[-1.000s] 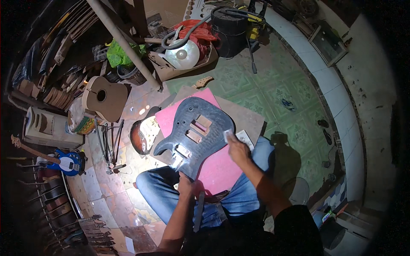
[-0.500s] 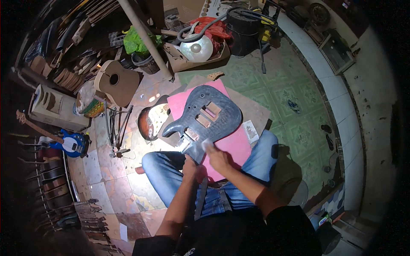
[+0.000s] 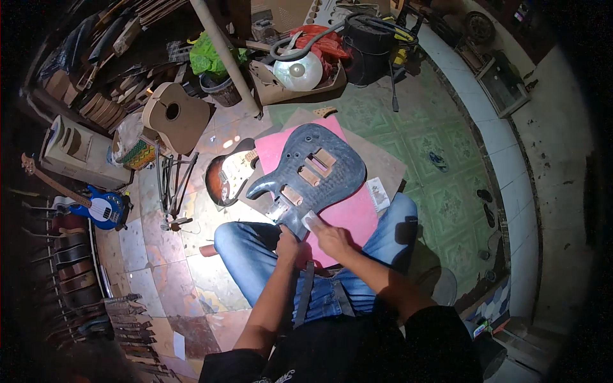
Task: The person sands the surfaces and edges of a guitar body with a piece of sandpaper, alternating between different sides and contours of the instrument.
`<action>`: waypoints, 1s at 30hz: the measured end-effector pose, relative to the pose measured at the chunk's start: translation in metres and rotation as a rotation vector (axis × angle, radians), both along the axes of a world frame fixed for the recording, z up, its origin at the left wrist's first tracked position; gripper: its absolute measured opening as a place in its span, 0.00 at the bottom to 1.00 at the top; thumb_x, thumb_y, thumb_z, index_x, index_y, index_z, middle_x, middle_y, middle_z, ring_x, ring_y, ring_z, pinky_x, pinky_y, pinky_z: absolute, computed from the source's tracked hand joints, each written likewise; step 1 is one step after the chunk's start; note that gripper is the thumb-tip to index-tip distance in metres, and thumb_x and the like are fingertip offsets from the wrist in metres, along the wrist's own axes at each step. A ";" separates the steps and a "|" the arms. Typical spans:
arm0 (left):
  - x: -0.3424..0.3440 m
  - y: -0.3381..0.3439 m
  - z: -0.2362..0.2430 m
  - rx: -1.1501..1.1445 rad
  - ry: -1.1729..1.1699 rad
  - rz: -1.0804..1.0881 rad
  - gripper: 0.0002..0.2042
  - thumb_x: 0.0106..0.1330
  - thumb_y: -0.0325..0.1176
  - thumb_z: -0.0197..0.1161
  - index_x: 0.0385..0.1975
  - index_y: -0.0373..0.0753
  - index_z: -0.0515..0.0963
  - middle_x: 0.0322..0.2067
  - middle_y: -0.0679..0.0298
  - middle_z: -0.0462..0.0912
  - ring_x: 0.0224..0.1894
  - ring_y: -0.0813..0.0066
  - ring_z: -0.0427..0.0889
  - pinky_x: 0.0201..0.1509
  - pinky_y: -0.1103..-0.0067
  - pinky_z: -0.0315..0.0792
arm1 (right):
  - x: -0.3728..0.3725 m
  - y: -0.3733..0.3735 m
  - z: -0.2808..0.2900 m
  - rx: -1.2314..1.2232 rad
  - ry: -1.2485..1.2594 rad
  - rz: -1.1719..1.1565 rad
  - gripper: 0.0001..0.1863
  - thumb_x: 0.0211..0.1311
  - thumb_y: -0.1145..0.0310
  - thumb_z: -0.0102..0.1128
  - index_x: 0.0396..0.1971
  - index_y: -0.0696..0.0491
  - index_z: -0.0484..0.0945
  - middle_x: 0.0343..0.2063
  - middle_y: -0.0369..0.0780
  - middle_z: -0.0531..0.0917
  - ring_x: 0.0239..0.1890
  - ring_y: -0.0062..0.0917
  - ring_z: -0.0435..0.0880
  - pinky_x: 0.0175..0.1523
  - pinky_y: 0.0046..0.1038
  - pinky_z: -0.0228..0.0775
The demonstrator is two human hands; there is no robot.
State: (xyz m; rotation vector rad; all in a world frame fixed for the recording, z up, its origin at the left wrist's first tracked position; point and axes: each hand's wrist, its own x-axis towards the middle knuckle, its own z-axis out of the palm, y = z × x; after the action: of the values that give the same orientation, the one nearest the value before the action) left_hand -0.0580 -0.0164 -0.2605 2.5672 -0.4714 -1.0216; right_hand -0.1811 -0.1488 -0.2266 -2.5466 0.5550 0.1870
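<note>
Right fingers (image 3: 319,231) hold one white pad (image 3: 310,220); left fingers (image 3: 285,236), one guitar body (image 3: 330,184).

The tiled floor (image 3: 143,255) carries everything, pale and patchy at the left, green and patterned at the right. On it lies a brown sheet (image 3: 378,156), and over that a pink board (image 3: 351,220), with a dark guitar body (image 3: 329,185) flat on top and a small white packet (image 3: 378,193) at the board's right edge. A sunburst guitar (image 3: 214,182) lies at the sheet's left, and beyond it is a metal stand (image 3: 168,185). A bin (image 3: 220,92), a cardboard box (image 3: 303,96) and a black bucket (image 3: 365,60) stand at the back. Dark footwear (image 3: 438,161) lies at the right, a white paper (image 3: 179,345) at the lower left
</note>
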 end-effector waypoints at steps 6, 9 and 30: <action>-0.006 -0.012 0.017 -0.014 -0.020 -0.018 0.45 0.50 0.43 0.79 0.63 0.35 0.57 0.53 0.41 0.79 0.55 0.39 0.81 0.58 0.55 0.77 | -0.022 -0.085 -0.041 -0.176 -0.134 -0.572 0.26 0.68 0.70 0.46 0.66 0.43 0.72 0.42 0.54 0.86 0.38 0.54 0.87 0.47 0.56 0.77; -0.004 -0.012 0.017 0.029 0.000 -0.030 0.44 0.50 0.42 0.78 0.62 0.34 0.57 0.53 0.40 0.79 0.56 0.39 0.81 0.58 0.56 0.77 | -0.001 -0.058 -0.038 -0.052 0.217 -0.490 0.26 0.68 0.69 0.49 0.66 0.45 0.71 0.37 0.57 0.86 0.39 0.53 0.87 0.45 0.55 0.78; 0.008 -0.002 0.063 0.099 -0.047 -0.178 0.45 0.49 0.55 0.78 0.61 0.31 0.67 0.46 0.41 0.85 0.51 0.44 0.85 0.55 0.60 0.79 | -0.063 -0.104 -0.026 0.128 -0.135 -0.702 0.27 0.57 0.70 0.59 0.59 0.51 0.77 0.54 0.51 0.82 0.56 0.47 0.81 0.59 0.43 0.73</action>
State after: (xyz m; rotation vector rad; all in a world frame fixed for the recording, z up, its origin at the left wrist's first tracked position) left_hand -0.0496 -0.0181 -0.1973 2.6806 -0.6886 -1.0701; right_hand -0.2443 -0.2526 -0.2522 -2.0746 1.2834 -0.1931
